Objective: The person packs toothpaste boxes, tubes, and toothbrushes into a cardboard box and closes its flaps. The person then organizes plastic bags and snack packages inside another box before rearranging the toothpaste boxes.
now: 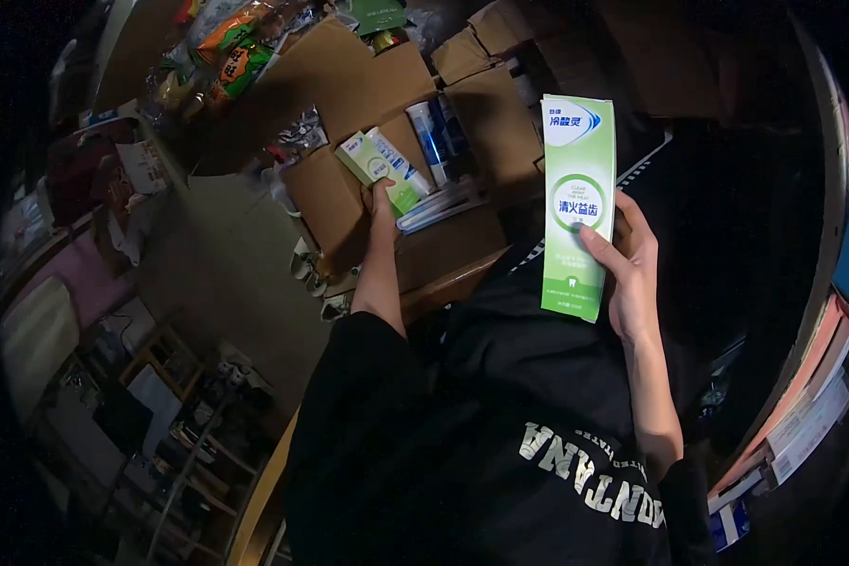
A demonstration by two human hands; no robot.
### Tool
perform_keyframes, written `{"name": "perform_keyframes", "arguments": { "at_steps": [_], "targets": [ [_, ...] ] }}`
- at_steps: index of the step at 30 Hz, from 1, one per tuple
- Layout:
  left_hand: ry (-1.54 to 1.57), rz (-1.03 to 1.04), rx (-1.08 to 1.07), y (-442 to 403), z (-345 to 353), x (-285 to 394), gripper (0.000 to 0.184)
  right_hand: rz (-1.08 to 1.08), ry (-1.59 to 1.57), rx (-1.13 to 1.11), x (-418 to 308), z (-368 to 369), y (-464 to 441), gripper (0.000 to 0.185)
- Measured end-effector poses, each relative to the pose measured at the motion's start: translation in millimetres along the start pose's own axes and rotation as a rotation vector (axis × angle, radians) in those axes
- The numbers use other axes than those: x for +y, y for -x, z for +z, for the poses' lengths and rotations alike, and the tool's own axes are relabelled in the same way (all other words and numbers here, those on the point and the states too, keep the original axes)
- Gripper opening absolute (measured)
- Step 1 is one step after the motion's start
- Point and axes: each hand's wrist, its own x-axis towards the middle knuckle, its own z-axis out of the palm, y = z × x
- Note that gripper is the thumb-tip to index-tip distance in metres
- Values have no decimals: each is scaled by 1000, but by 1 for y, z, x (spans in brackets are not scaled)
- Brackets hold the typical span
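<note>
My right hand (632, 259) grips a tall green-and-white toothpaste box (578, 156), thumb across its printed front and fingers behind it. The box is held up near my chest, almost upright. My left hand (380, 203) reaches into an open cardboard box (448, 247) and closes around another green-and-white toothpaste box (360, 156), which lies tilted there. Some of the left fingers are hidden. Beside it in the cardboard box are a blue-and-white tube-like package (429, 141) and several long, thin packages (439, 206).
Snack bags (241, 61) lie behind the cardboard box, whose flaps stand open. A shelf rack (193, 462) with assorted items stands at lower left. Stacked books or papers (811, 406) line the right edge. Shoes (307, 269) sit on the floor left of the cardboard box.
</note>
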Motion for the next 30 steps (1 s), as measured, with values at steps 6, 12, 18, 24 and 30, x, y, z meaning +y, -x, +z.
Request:
{"name": "perform_keyframes", "arguments": {
  "at_steps": [6,12,18,24,30],
  "targets": [
    [-119,-172,-129,82,24,70,43,8,-20,21,4,1,1,46],
    [-368,-250,-274,49,32,68,41,61,-4,47,10,0,3,49],
    [-603,332,272,2,48,37,44,53,-14,45,11,1,1,52],
    [-693,282,11,-1,39,36,62,96,-54,17,17,3,-1,53],
    [-860,253,112,9,52,45,80,20,6,60,22,2,0,55]
  ]
}}
